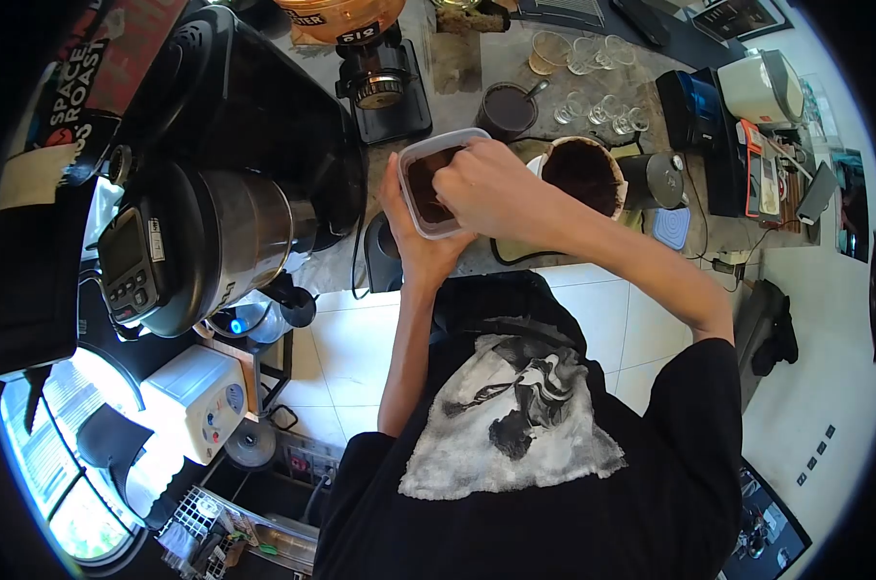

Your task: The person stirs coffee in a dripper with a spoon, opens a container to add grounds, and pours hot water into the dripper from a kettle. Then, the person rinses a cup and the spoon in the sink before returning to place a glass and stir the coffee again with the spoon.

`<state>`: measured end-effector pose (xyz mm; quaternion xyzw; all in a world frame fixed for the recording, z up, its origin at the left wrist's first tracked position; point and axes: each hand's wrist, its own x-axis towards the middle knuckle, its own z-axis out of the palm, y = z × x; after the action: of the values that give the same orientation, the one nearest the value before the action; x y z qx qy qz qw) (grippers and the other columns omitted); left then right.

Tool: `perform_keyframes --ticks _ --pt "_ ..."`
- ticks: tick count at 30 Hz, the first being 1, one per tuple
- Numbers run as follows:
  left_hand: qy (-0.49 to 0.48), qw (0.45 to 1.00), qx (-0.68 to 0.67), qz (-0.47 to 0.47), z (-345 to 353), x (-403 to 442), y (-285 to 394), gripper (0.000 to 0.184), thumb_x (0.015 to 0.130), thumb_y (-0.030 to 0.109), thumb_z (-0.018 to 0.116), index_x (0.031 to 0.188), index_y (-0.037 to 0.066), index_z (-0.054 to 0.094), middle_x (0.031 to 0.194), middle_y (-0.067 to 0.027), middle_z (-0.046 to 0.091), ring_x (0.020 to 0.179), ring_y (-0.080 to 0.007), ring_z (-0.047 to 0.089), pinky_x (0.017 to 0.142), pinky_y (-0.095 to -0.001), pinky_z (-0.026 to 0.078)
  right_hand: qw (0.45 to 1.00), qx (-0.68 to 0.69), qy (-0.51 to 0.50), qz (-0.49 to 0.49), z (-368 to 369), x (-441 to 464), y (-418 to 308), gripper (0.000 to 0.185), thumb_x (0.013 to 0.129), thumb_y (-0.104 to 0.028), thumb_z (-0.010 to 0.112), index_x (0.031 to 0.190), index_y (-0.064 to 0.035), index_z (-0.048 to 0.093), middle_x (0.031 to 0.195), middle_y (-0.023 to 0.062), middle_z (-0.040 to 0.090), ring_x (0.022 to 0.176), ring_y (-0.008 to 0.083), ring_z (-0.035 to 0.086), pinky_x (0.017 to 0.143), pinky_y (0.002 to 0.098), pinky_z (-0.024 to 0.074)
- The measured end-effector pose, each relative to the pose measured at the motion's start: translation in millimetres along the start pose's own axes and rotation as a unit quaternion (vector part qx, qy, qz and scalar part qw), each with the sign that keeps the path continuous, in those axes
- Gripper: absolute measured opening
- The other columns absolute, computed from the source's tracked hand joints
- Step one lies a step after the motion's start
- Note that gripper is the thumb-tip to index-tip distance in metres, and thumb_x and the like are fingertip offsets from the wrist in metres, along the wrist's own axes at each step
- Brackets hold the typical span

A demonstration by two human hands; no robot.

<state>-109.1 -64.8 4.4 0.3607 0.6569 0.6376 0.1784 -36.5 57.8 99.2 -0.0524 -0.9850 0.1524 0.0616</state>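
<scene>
My left hand (421, 249) is wrapped round a clear, squarish plastic tub (438, 231), holding it tilted above the counter edge. Brown, powdery stuff (424, 184) lies inside the tub. Over its opening is my right hand (486, 186), fingers curled into a fist and reaching inside. Whatever it grips, if anything, is hidden by the hand itself. Just beyond stands a glass of dark liquid (507, 114) with a spoon (537, 89) in it. Beside my right forearm, a round container (552, 155) with a pale rim holds dark brown contents, partly covered by the arm.
Several small glasses (593, 108) stand at the back of the counter. A grinder with an orange hopper (375, 92) is at the back left. Large black machines (216, 232) crowd the left. On the right are a dark canister (656, 181), a blue coaster (671, 228) and cables.
</scene>
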Motion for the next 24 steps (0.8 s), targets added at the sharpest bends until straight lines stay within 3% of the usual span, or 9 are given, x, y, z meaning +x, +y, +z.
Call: perform_keyframes --ticks 8,10,13,16,20,22,23,24 --pt "-0.008 1.000 -0.011 0.002 4 10 1 0.121 0.050 0.020 0.094 0.146 0.006 0.022 0.132 -0.0168 0.038 0.120 -0.0295 0.047 0.100 -0.0406 0.042 0.988 0.063 0.021 0.137 -43 -21 12 0.016 0.082 -0.013 0.063 0.078 0.0011 0.070 0.060 0.0162 0.062 0.059 0.0333 0.062 0.063 0.0408 0.0493" --pt "-0.011 1.000 -0.019 0.002 4 10 4 0.121 0.050 0.019 0.095 0.146 0.006 0.022 0.132 -0.0170 0.038 0.119 -0.0292 0.048 0.100 -0.0402 0.042 0.963 0.179 0.007 0.202 -48 -27 17 0.017 0.084 -0.013 0.063 0.084 0.0028 0.070 0.064 0.0171 0.064 0.061 0.0327 0.064 0.063 0.0389 0.0502" --pt "-0.035 0.999 0.008 -0.016 2 12 4 0.124 0.051 0.009 0.092 0.148 0.008 0.015 0.137 -0.0153 0.041 0.122 -0.0263 0.048 0.103 -0.0373 0.042 0.965 0.163 -0.008 0.205 -48 -32 19 0.019 0.085 -0.014 0.063 0.088 0.0031 0.070 0.065 0.0179 0.065 0.061 0.0309 0.065 0.063 0.0361 0.0509" --pt "-0.020 0.999 -0.038 -0.005 5 10 -1 0.122 0.049 0.018 0.095 0.146 0.006 0.021 0.133 -0.0162 0.039 0.120 -0.0285 0.047 0.101 -0.0395 0.042 0.976 0.150 0.046 0.151 -39 -30 18 0.019 0.085 -0.014 0.063 0.088 0.0026 0.071 0.066 0.0188 0.065 0.060 0.0291 0.065 0.061 0.0349 0.0513" --pt "-0.009 0.999 -0.039 -0.005 4 9 0 0.123 0.049 0.020 0.095 0.147 0.006 0.021 0.133 -0.0159 0.037 0.122 -0.0287 0.045 0.102 -0.0400 0.041 0.964 0.158 0.011 0.212 -49 -17 6 0.019 0.085 -0.014 0.063 0.080 0.0023 0.070 0.067 0.0187 0.065 0.062 0.0292 0.066 0.061 0.0355 0.0512" --pt "-0.013 1.000 -0.027 -0.005 5 5 0 0.123 0.049 0.021 0.095 0.147 0.006 0.021 0.134 -0.0159 0.036 0.123 -0.0289 0.044 0.102 -0.0403 0.041 0.993 0.001 -0.035 0.117 -38 -11 -2 0.016 0.080 -0.011 0.064 0.070 0.0009 0.067 0.064 0.0167 0.064 0.062 0.0298 0.065 0.059 0.0371 0.0503" --pt "-0.008 1.000 -0.024 0.000 6 2 -3 0.123 0.050 0.022 0.095 0.147 0.006 0.021 0.134 -0.0158 0.036 0.123 -0.0292 0.044 0.103 -0.0406 0.040 0.998 -0.011 0.001 0.059 -30 -11 -6 0.013 0.074 -0.011 0.064 0.066 -0.0004 0.063 0.063 0.0151 0.062 0.064 0.0306 0.064 0.060 0.0397 0.0494" --pt "-0.002 1.000 -0.021 0.007 7 0 -5 0.123 0.050 0.023 0.094 0.147 0.006 0.021 0.135 -0.0157 0.035 0.124 -0.0295 0.043 0.103 -0.0408 0.039 0.998 -0.012 0.002 0.062 -20 -9 -7 0.013 0.074 -0.011 0.064 0.066 -0.0004 0.063 0.063 0.0151 0.062 0.064 0.0306 0.064 0.060 0.0397 0.0494"
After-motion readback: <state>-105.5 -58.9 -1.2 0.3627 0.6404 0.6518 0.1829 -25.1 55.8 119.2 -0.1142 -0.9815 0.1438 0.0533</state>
